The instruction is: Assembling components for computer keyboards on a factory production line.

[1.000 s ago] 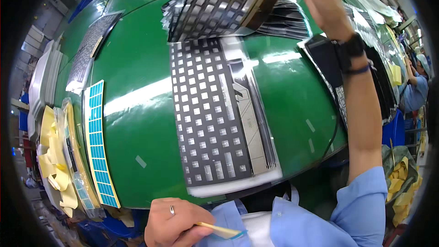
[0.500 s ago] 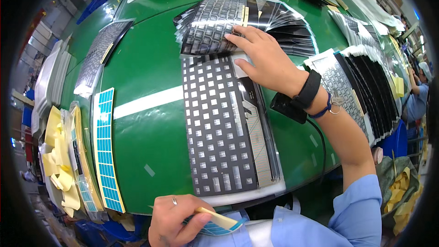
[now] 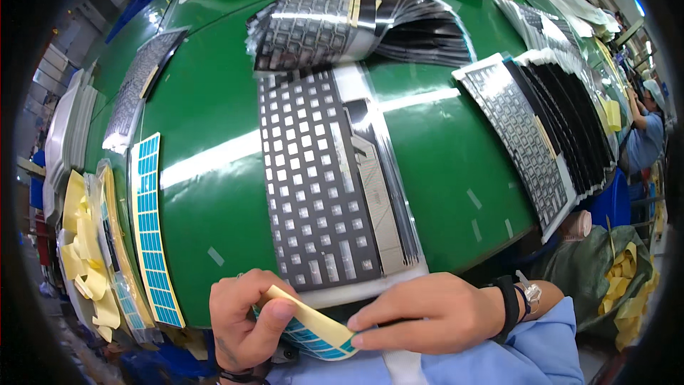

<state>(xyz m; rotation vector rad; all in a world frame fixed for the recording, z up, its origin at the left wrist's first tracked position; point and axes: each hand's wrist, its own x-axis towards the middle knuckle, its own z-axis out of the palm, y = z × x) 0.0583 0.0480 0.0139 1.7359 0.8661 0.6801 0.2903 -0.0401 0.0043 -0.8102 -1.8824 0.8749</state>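
My left hand (image 3: 246, 321), at the near edge of the table, is closed around a curved sticker sheet (image 3: 313, 321) with yellow backing and blue stickers. The thumb and index finger of my right hand (image 3: 427, 314) pinch the sheet's right end, at a blue sticker. Whether that sticker has lifted off the backing, I cannot tell. Just beyond both hands lies a dark keyboard membrane sheet (image 3: 317, 185) with rows of square openings, on top of a stack of sheets. At the far end, a bundle of printed keyboard sheets (image 3: 306, 21) is folded back over it.
A flat blue sticker sheet (image 3: 149, 228) lies on the green table (image 3: 206, 214) at left, beside crumpled yellow backing paper (image 3: 85, 249). Another keyboard sheet (image 3: 139, 93) lies farther left. At right stands a fanned stack of keyboard sheets (image 3: 516, 128). A co-worker (image 3: 645, 128) is at far right.
My right hand has left the folded bundle and come down to the sticker sheet, pinching its right end. The left hand has raised the sheet slightly. The whole view has shifted a little.
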